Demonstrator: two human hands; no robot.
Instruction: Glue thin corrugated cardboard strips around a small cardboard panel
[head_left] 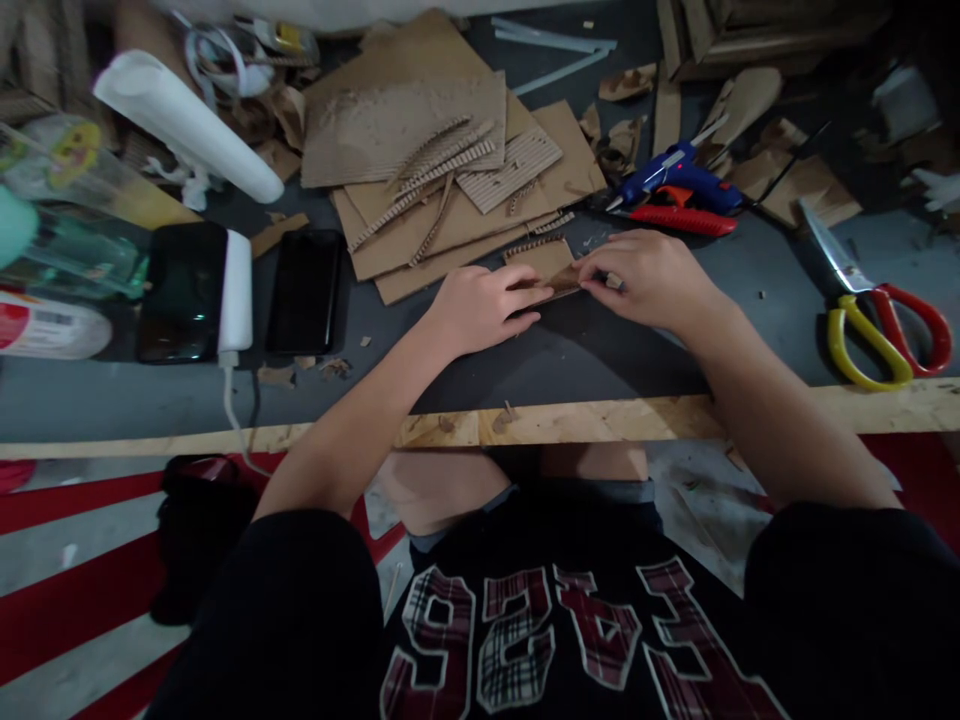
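A small brown cardboard piece with a ridged corrugated strip along its far edge lies on the dark tabletop between my hands. My left hand grips its near left side, with fingers extended across the near edge. On the opposite side, my right hand pinches the piece's right corner between thumb and fingertips. The fingers hide part of the near edge. Just beyond, stacked cardboard sheets carry loose corrugated strips.
A blue glue gun and a red-handled tool lie beyond my right hand. Scissors rest at the right. Phones, a white power bank, bottles and a white roll occupy the left. A wooden edge borders the tabletop.
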